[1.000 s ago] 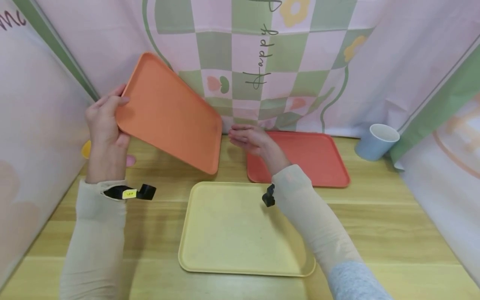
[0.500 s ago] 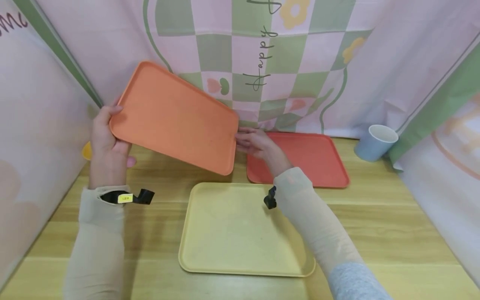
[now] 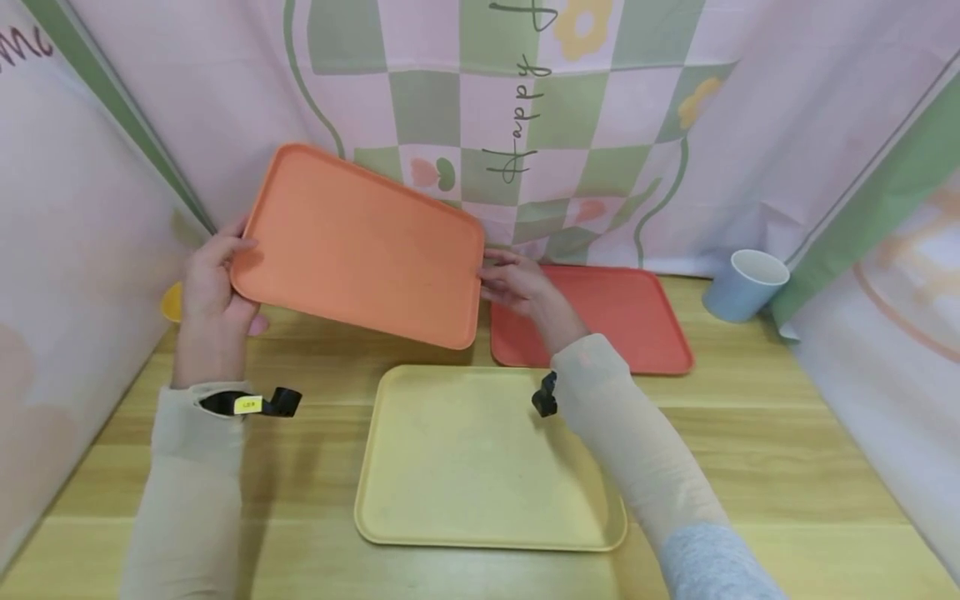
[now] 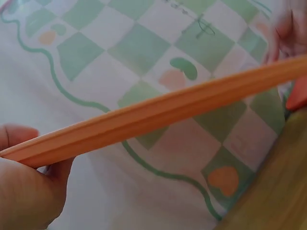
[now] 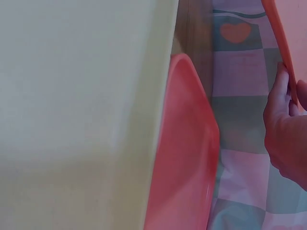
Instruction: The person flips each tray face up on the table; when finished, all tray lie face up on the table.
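Observation:
An orange tray (image 3: 367, 250) is held tilted above the table, its inner face toward me. My left hand (image 3: 212, 287) grips its left edge, thumb on the inner face. At the opposite edge, my right hand (image 3: 521, 285) pinches the rim; the right wrist view has thumb and fingers on either side of the tray edge (image 5: 287, 48). Seen edge-on in the left wrist view, the tray rim (image 4: 158, 112) slants up to the right. Below it a cream-yellow tray (image 3: 487, 458) lies flat on the table. Behind my right forearm lies a red tray (image 3: 622, 321).
A light blue cup (image 3: 738, 292) stands at the back right corner. Partly hidden behind my left wrist are a yellow object (image 3: 172, 302) and a pink one (image 3: 258, 324). A patterned curtain (image 3: 495, 108) closes off the back, and pale cloth hangs at both sides.
The orange tray has swung lower and closer to level, its right end moving right. My right hand, earlier held apart from it, has taken hold of the right edge.

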